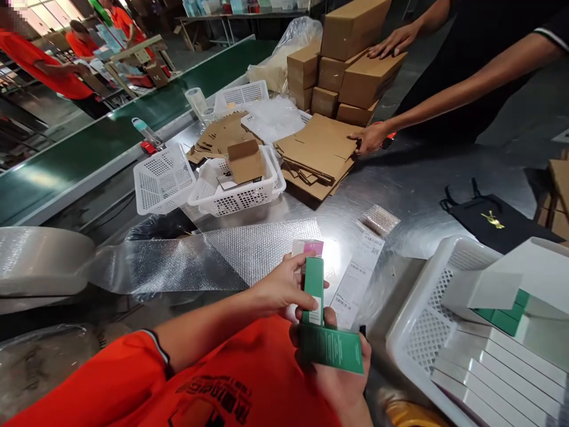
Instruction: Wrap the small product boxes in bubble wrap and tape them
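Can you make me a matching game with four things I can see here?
Things:
1. Bag
2. Bubble wrap roll
3. Two small boxes near the shirt
4. Big boxes by the clear plastic bag

Clues:
A. Brown, stacked up
B. Black, with a gold mark
C. Green, being held
D. Far left, partly unrolled

Right pairs: 1-B, 2-D, 3-C, 4-A

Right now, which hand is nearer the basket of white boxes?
Right. The right hand is left of the basket; the left hand is farther left and forward.
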### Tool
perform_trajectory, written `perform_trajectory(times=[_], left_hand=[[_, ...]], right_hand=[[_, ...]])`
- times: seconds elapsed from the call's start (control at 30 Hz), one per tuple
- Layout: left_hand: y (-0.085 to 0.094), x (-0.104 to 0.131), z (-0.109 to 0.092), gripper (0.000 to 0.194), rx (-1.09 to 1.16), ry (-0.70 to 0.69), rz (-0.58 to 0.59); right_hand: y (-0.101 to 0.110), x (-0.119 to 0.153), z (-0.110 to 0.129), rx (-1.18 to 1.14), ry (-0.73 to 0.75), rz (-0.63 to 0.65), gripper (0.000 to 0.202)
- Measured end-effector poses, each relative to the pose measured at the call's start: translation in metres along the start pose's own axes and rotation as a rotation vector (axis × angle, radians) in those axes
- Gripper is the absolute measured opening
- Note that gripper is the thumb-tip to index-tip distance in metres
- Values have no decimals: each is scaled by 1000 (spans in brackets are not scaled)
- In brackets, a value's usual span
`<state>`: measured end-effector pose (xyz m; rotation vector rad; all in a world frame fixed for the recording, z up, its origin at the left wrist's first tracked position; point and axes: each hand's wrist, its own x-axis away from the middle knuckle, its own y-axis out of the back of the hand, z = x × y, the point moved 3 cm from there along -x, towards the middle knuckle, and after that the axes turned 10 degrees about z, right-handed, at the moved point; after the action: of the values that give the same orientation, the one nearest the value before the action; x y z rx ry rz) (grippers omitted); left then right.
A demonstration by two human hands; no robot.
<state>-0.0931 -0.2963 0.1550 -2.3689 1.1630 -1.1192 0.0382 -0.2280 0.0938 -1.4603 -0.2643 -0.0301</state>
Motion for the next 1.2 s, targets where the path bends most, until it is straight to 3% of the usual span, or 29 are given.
perform_trajectory(times=[0.4, 0.6, 0.9, 1.2], left_hand=[[5, -13, 0, 120, -2, 48, 3], [3, -19, -5, 120, 7, 81, -21], [5, -25, -3, 108, 4, 74, -27], [8, -28, 0, 116, 2, 118, -32]], right_hand=[[6, -8, 4, -7, 7, -60, 50], [4, -10, 14, -11, -23, -30, 47], [24, -5, 15, 60, -34, -162, 51], [17, -14, 12, 22, 40, -165, 46]])
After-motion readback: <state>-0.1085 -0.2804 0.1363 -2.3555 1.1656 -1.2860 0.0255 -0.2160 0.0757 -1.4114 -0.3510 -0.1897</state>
